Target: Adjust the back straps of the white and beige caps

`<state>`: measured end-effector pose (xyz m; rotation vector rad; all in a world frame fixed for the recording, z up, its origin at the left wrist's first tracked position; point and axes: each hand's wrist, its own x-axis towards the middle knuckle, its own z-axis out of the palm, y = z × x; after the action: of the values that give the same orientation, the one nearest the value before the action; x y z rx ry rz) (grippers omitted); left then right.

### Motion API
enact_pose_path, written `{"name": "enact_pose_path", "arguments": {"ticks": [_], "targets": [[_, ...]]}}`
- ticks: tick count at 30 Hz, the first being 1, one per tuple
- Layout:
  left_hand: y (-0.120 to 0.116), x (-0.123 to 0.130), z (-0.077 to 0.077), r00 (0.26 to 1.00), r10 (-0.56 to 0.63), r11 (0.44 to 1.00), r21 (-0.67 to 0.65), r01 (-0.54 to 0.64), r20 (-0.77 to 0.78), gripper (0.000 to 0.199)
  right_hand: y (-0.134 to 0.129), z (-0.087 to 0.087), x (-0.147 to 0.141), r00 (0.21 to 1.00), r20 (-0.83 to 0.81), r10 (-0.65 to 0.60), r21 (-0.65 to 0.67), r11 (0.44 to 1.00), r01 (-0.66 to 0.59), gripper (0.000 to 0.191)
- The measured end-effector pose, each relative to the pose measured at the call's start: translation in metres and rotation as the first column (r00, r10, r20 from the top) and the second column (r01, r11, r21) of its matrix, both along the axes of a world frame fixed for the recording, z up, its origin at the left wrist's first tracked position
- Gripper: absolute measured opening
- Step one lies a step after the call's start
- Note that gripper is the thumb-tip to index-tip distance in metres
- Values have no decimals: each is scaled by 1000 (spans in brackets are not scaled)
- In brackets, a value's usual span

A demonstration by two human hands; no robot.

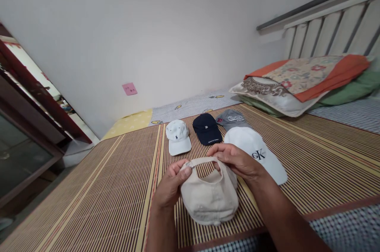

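Note:
A beige cap (210,200) is held up near the front of the striped mat, its back strap and opening uppermost. My left hand (172,182) pinches the strap's left end by the buckle. My right hand (237,160) grips the strap's right end, with its fingers over the top. Beyond the hands lie a pale cap with a small dark logo (178,137), a navy cap (207,128) and a grey cap (233,119). A white cap with black letters (255,151) rests just past my right hand, which hides part of its edge.
The striped mat (118,180) covers the bed. Pillows with an orange-edged floral cover (311,72) are stacked at the back right, before a white headboard (332,30). A pink note (130,88) is on the wall. A dark door frame (44,90) stands at left.

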<state>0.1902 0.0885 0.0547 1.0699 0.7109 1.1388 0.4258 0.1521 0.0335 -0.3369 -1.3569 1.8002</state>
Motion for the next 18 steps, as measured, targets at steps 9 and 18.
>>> {"name": "enact_pose_path", "arguments": {"ticks": [9, 18], "targets": [[-6, -22, 2, 992, -97, 994, 35, 100, -80, 43, -2, 0, 5, 982, 134, 134, 91, 985, -147, 43], [-6, -12, 7, 988, -100, 994, 35, 105, -121, 52, 1, -10, 2, 998, 1, 64, 29, 998, -64, 44]]}}
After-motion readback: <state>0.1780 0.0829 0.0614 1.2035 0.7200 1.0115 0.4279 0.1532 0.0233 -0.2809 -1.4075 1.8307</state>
